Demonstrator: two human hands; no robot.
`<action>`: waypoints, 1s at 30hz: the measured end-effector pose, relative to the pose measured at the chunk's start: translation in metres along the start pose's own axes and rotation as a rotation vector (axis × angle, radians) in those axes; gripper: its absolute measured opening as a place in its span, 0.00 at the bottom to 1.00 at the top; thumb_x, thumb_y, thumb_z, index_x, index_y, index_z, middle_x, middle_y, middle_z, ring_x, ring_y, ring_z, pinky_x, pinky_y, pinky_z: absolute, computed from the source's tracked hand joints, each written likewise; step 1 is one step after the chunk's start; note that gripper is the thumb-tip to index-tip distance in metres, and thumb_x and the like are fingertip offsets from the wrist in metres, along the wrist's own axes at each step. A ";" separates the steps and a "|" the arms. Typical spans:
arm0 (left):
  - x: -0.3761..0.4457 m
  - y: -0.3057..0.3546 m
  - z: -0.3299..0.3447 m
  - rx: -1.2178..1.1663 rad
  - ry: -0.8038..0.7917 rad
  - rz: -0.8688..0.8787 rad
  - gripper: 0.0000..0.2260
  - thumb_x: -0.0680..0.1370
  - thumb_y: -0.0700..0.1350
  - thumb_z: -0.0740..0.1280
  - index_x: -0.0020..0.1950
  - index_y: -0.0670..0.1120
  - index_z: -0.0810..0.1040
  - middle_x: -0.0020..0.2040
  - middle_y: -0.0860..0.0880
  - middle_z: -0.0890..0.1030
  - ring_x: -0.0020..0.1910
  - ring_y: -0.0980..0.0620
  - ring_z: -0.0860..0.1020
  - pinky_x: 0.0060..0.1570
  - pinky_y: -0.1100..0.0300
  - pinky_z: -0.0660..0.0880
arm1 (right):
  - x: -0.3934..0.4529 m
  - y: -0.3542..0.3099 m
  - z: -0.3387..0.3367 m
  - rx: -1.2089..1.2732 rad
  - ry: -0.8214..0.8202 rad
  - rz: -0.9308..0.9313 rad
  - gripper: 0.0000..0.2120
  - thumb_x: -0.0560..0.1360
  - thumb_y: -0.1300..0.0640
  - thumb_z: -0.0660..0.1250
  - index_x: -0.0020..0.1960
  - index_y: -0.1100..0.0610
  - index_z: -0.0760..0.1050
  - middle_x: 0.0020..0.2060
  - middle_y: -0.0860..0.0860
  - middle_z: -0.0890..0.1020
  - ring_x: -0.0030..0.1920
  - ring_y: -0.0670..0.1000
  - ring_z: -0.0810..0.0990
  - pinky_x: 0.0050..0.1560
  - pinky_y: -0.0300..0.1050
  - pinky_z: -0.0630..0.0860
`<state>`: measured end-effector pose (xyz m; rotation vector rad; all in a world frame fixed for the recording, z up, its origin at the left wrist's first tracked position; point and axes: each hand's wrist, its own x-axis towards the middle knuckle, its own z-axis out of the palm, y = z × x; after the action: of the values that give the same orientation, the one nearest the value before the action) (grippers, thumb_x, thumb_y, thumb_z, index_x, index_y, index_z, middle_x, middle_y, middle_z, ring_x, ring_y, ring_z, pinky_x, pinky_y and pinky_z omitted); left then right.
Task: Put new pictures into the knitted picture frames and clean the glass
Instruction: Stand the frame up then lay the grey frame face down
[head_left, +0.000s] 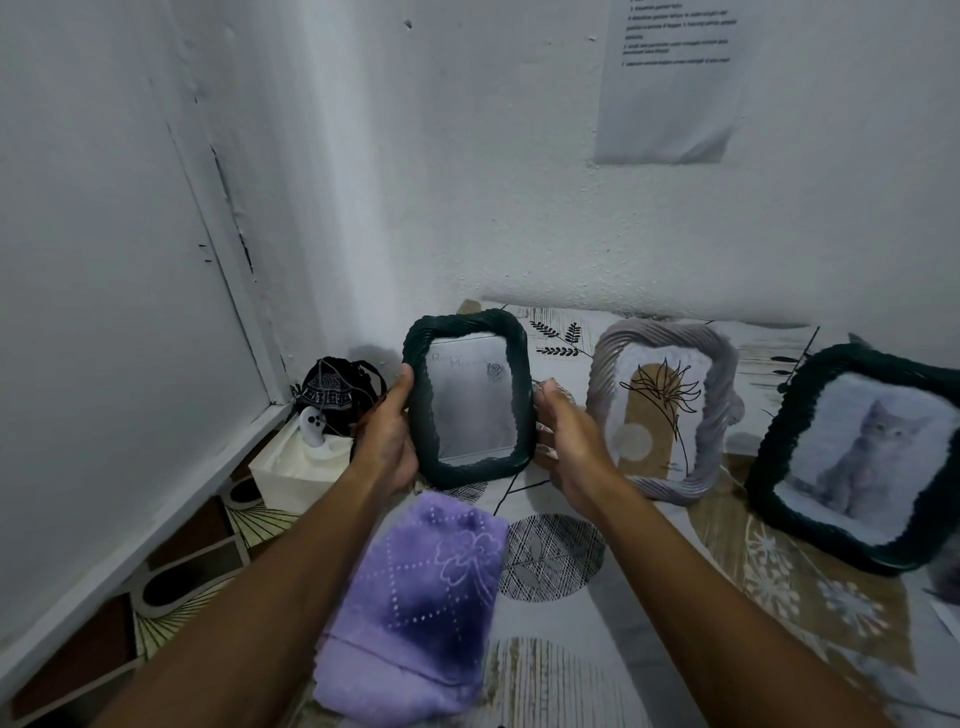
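The purple cloth (415, 608) lies unused nearest. Beyond it, left hand (387, 441) and right hand (571, 441) grip the dark frame (470, 400) upright, print faint; grey frame (662, 410) and cat frame (862, 457) look filled

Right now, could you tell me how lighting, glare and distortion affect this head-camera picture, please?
Head view: dim, cool, even light; the wide angle bends the wall edges. The glass of the dark green frame, gripped by the left hand and right hand, looks hazy, its picture barely legible. The cat frame and wall notice are soft; its text is unreadable.
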<state>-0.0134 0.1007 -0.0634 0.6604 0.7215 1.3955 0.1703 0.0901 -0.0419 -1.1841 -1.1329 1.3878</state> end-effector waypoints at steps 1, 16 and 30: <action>-0.001 0.000 0.000 0.003 -0.003 -0.003 0.27 0.75 0.60 0.60 0.68 0.45 0.73 0.62 0.41 0.79 0.60 0.41 0.78 0.53 0.43 0.78 | 0.000 0.001 -0.001 0.003 0.001 0.001 0.15 0.82 0.47 0.53 0.45 0.48 0.76 0.42 0.44 0.79 0.45 0.46 0.78 0.47 0.43 0.74; -0.005 -0.003 0.000 0.035 0.024 -0.010 0.28 0.73 0.62 0.61 0.67 0.46 0.74 0.62 0.41 0.79 0.61 0.40 0.78 0.59 0.41 0.75 | -0.002 0.005 -0.003 -0.006 0.054 0.010 0.16 0.81 0.46 0.56 0.40 0.49 0.77 0.39 0.44 0.80 0.45 0.48 0.79 0.56 0.52 0.75; -0.007 -0.010 0.008 0.019 0.051 -0.019 0.29 0.73 0.61 0.63 0.68 0.46 0.74 0.62 0.41 0.79 0.62 0.40 0.77 0.63 0.38 0.70 | -0.012 0.001 0.003 -0.099 0.142 0.060 0.23 0.77 0.39 0.58 0.50 0.57 0.80 0.51 0.59 0.82 0.54 0.60 0.79 0.61 0.63 0.72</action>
<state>-0.0015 0.0934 -0.0657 0.6335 0.7809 1.3938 0.1684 0.0779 -0.0418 -1.3751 -1.0833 1.2828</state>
